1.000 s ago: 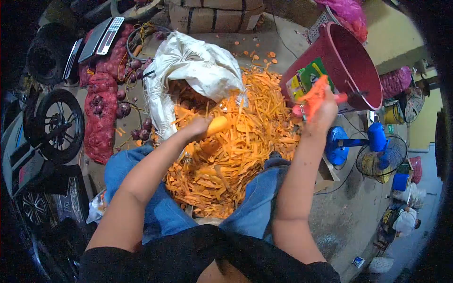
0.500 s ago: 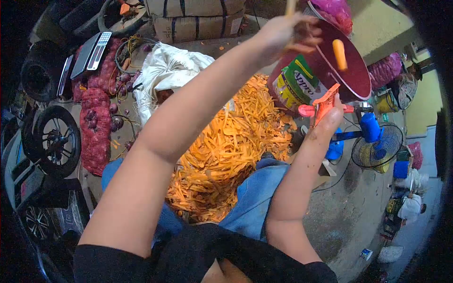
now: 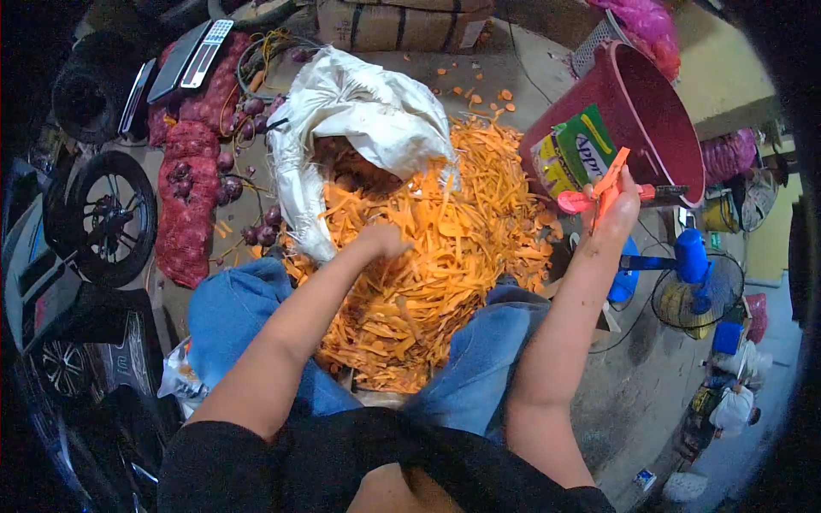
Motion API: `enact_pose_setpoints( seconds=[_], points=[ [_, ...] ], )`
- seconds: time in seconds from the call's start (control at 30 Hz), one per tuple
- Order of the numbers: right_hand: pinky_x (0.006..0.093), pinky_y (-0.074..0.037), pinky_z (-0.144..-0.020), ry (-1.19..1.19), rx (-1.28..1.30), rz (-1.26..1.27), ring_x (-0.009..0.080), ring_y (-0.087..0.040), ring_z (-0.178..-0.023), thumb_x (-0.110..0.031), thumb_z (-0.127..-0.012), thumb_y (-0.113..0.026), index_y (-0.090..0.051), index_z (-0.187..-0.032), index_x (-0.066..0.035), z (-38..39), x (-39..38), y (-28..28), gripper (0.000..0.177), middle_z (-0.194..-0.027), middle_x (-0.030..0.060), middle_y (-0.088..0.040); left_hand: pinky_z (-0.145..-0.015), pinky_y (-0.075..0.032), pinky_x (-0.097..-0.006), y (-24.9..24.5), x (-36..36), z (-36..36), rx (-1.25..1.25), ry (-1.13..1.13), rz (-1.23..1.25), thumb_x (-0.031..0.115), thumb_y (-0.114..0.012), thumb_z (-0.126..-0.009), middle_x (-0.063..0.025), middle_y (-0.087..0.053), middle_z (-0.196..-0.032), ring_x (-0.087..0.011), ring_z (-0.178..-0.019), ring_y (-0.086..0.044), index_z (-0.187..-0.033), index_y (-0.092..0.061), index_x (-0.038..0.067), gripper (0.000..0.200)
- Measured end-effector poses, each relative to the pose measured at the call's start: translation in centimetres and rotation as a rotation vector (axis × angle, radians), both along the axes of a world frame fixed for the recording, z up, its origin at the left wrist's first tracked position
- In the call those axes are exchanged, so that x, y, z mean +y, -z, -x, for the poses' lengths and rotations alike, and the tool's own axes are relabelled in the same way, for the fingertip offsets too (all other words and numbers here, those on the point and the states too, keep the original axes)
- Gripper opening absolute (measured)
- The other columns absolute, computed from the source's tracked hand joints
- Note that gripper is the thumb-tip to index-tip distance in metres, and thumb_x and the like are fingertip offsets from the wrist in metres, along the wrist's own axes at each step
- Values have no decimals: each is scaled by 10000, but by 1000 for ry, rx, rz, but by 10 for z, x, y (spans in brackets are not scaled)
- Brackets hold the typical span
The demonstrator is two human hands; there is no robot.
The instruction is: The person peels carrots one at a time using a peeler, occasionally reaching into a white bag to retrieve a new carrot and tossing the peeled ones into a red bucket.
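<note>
My left hand (image 3: pixel 383 243) reaches down to a large heap of orange peel strips (image 3: pixel 462 231) that look like carrot peelings. Its fingers are blurred and partly sunk among the strips, so what they hold, if anything, is hidden. On the right, my right hand (image 3: pixel 619 209) is raised beside the bucket, closed around an orange-red peeler (image 3: pixel 609 181) with a pinkish part sticking out to the left and a dark end to the right. Behind it stands a dark red bucket (image 3: pixel 547 128), tilted in view, bearing a green and yellow label. A white woven sack (image 3: pixel 368 90) lies open at the heap's far left.
Red net bags of onions (image 3: pixel 186 205) lie at the left, with loose onions beside them. A scale (image 3: pixel 192 56) rests on top. A motorbike wheel (image 3: pixel 107 218) stands farther left. Right of my arm is a blue fan (image 3: pixel 691 256). A strapped carton (image 3: pixel 402 26) stands behind.
My left hand has dropped from above the bucket to the peel heap. The carrot-like piece seen in the air by the bucket is out of sight. My right hand keeps hold of the peeler.
</note>
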State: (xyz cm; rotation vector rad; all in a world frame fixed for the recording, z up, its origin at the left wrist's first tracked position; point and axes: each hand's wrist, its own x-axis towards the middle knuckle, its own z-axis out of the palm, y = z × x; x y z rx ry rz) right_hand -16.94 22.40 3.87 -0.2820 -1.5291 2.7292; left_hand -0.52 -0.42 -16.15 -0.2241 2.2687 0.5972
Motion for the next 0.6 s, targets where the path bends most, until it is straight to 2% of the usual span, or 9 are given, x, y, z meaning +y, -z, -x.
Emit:
enact_pose_setpoints(
  seconds=[0.07, 0.13, 0.2, 0.23, 0.33, 0.4, 0.47, 0.53, 0.6],
  points=[
    [239, -339, -356, -31, -15, -37, 117, -420, -455, -197, -805, -415, -460, -770, -55, -10, -11, -7, 153, -599, 21, -449, -729, -402, -360, 4, -17, 12, 65, -96, -17, 398, -419, -722, -179, -518, -952, -311, -838, -508, -910, -533, 19, 438],
    [238, -360, -390, -60, -31, -79, 113, -436, -489, -190, -803, -418, -468, -786, -55, -18, -23, -13, 145, -630, 14, -459, -707, -400, -375, 16, -36, 14, 382, -438, -108, 305, -435, -725, -175, -528, -881, -319, -783, -507, -790, -532, -7, 333],
    [230, -388, -503, -15, -63, -124, 100, -459, -589, -176, -799, -429, -480, -825, -56, -20, -35, -14, 133, -691, 0, -468, -704, -396, -381, 50, -57, 12, 457, -552, -107, 267, -444, -718, -172, -514, -873, -321, -776, -498, -778, -520, -10, 293],
    [230, -388, -503, -21, -61, -128, 100, -459, -589, -176, -799, -429, -480, -825, -56, -18, -37, -11, 133, -691, 0, -468, -700, -392, -386, 68, -69, 13, 535, -656, -99, 229, -452, -711, -169, -501, -864, -322, -769, -489, -766, -508, -12, 254],
    [220, -380, -575, -1, -38, -137, 92, -457, -650, -174, -795, -437, -489, -852, -53, -7, -33, 8, 143, -716, -7, -469, -719, -383, -380, 102, -96, 19, 530, -654, 59, 181, -449, -710, -171, -464, -897, -317, -812, -467, -796, -496, 2, 205],
    [238, -392, -627, -76, -24, -144, 115, -497, -710, -174, -789, -452, -504, -898, -21, 2, -26, 21, 195, -783, 19, -512, -734, -381, -373, 116, -116, 23, 444, -590, 55, 172, -451, -706, -176, -448, -923, -319, -860, -450, -812, -484, 7, 200],
    [235, -392, -623, -65, -37, -205, 113, -496, -702, -178, -787, -457, -502, -888, -22, -5, -41, 14, 191, -770, 18, -508, -738, -385, -378, 130, -124, 23, 564, -506, 205, 148, -443, -706, -175, -447, -916, -323, -863, -450, -789, -476, -5, 177],
    [231, -392, -618, -57, -50, -267, 110, -496, -694, -181, -785, -461, -501, -877, -23, -7, -45, 18, 188, -758, 16, -505, -754, -384, -371, 134, -130, 32, 519, -564, 215, 143, -452, -697, -177, -465, -918, -313, -877, -460, -815, -509, -12, 203],
    [220, -399, -563, -67, 11, -357, 107, -496, -620, -198, -774, -481, -497, -851, -25, -2, -42, 27, 190, -721, 13, -495, -784, -374, -362, 140, -138, 44, 273, -447, 418, 138, -457, -688, -173, -476, -989, -292, -929, -460, -863, -544, -7, 244]
  ],
)
